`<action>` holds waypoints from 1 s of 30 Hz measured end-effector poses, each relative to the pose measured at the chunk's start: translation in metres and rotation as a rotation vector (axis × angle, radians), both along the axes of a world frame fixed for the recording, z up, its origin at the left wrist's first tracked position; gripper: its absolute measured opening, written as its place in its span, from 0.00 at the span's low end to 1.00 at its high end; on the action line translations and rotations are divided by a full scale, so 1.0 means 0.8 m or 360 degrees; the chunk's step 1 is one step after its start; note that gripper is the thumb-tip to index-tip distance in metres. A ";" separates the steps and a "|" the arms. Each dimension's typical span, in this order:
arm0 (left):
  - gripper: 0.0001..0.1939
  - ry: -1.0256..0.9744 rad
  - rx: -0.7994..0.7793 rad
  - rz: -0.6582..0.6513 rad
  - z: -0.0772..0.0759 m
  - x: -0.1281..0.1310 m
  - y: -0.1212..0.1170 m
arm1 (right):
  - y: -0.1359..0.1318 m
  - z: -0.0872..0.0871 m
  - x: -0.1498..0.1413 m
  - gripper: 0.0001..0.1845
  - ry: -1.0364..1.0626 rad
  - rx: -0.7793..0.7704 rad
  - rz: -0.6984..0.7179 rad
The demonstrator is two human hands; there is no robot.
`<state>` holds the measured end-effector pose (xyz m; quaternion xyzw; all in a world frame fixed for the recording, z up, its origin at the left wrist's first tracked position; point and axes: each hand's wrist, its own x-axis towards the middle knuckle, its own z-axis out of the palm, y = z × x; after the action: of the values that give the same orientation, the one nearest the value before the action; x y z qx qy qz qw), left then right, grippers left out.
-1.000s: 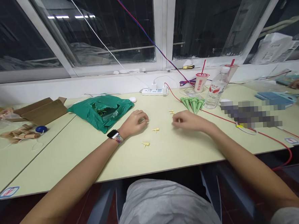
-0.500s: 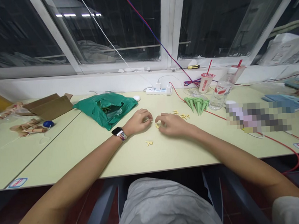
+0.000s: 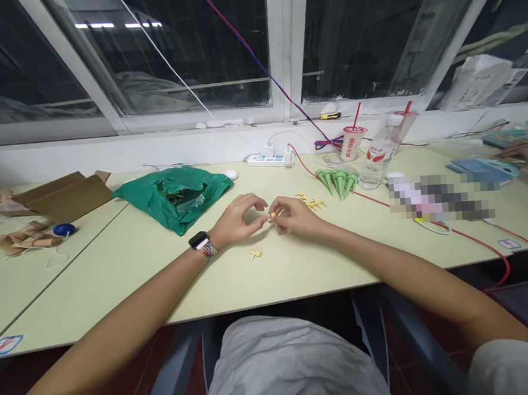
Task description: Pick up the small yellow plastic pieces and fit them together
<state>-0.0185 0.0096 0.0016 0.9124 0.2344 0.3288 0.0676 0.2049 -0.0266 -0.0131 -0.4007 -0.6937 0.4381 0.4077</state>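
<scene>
Head view: a small yellow plastic piece point(image 3: 273, 216) is pinched between the fingertips point(image 3: 277, 211) of the right hand point(image 3: 294, 215). The left hand point(image 3: 236, 220) is held just beside it, with its curved fingers point(image 3: 254, 201) spread narrowly and the piece lying close to their tips. Another yellow piece point(image 3: 254, 254) is seen on the table point(image 3: 116, 260) below the hands, and a cluster of yellow pieces point(image 3: 311, 204) is placed near green cones point(image 3: 337, 182).

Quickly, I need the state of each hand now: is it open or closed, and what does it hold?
Left hand: partly open, fingers curved, holding nothing visible.
Right hand: closed, fingers pinching a small yellow piece.
</scene>
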 end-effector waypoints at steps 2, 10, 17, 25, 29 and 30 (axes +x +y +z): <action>0.11 -0.0027 0.0061 -0.0031 0.001 0.008 -0.009 | 0.002 -0.001 -0.004 0.18 0.0372 -0.0220 0.0015; 0.07 -0.0128 0.0137 0.0005 -0.003 0.021 -0.016 | 0.003 -0.006 -0.011 0.26 0.0548 -0.0179 -0.0046; 0.10 -0.0307 -0.0251 0.0096 0.000 0.022 -0.021 | 0.003 -0.006 -0.006 0.27 0.0340 -0.0072 -0.0120; 0.14 -0.0461 -0.0646 0.0085 0.000 0.026 -0.021 | 0.000 0.000 0.004 0.23 0.0254 -0.0010 0.0037; 0.15 -0.0522 -0.0853 0.0040 0.000 0.027 -0.018 | 0.008 0.003 0.014 0.23 0.0179 0.0006 0.0051; 0.15 -0.0516 -0.0907 0.0035 0.001 0.027 -0.017 | 0.010 0.003 0.016 0.23 0.0165 -0.0007 0.0060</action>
<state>0.0030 -0.0043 0.0023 0.7899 0.3131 0.3916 0.3529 0.2174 -0.0183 -0.0104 -0.3652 -0.6780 0.4675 0.4340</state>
